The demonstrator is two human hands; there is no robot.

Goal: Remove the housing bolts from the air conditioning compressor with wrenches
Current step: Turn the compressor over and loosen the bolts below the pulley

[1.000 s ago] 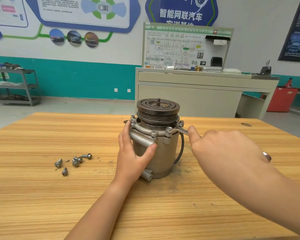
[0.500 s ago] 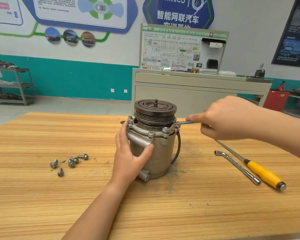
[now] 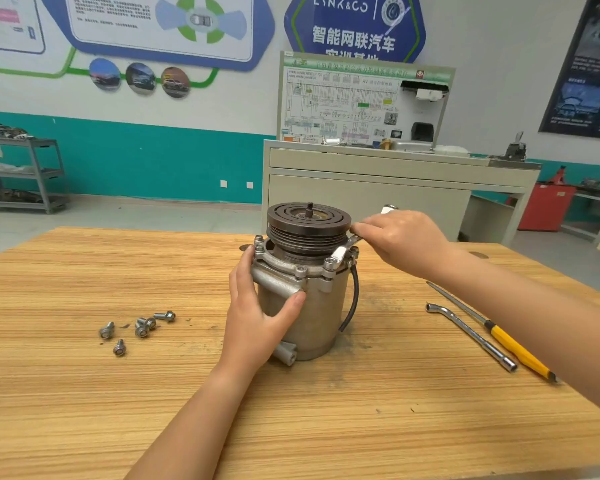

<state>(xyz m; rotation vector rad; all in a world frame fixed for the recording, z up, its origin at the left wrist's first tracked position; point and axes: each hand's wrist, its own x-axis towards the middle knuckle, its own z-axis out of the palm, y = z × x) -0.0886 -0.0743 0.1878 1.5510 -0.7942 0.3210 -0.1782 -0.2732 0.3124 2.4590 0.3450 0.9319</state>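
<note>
The grey air conditioning compressor (image 3: 321,317) stands upright mid-table with its dark pulley (image 3: 308,221) on top. My left hand (image 3: 257,313) grips its left side, thumb across the front. A flat wrench (image 3: 345,249) sits on a bolt (image 3: 330,262) at the flange's right front. My right hand (image 3: 400,239) grips the wrench handle just right of the pulley. Other bolts stay in the flange (image 3: 300,270). Several removed bolts (image 3: 141,329) lie on the table to the left.
On the wooden table (image 3: 84,393) to the right lie an L-shaped socket wrench (image 3: 471,336) and a yellow-handled screwdriver (image 3: 513,348), partly under my right forearm. A beige cabinet (image 3: 378,199) stands behind the table, a metal shelf (image 3: 28,174) at far left.
My right hand has swung the wrench handle from the near right round toward the back, close to the pulley. My left hand has kept its hold on the compressor.
</note>
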